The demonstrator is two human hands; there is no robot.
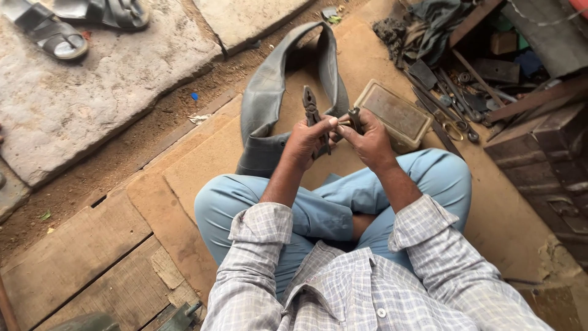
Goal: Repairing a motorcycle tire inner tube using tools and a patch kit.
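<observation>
Pliers stand upright in the left hand, whose fingers are closed around the handles, the dark head pointing to the far side; the head view looks down on a person sitting cross-legged in light blue trousers and a checked shirt on worn wooden boards. Right hand sits just beside the left, its fingers pinched shut on a small dark metal part, and a short pale piece bridges the gap between the two hands, too small to tell what it is. Just beyond the hands a grey rubber inner tube lies looped on the boards, and a shallow rectangular tin rests to its right, near scattered tools at the far right. Sandals lie on a stone slab at the far left. As a judgement, the small part could slip from the pinch and drop into the lap or between the boards, because the grip on it is only fingertip-deep, and the plier head, so close to the right fingertips, could nip them
</observation>
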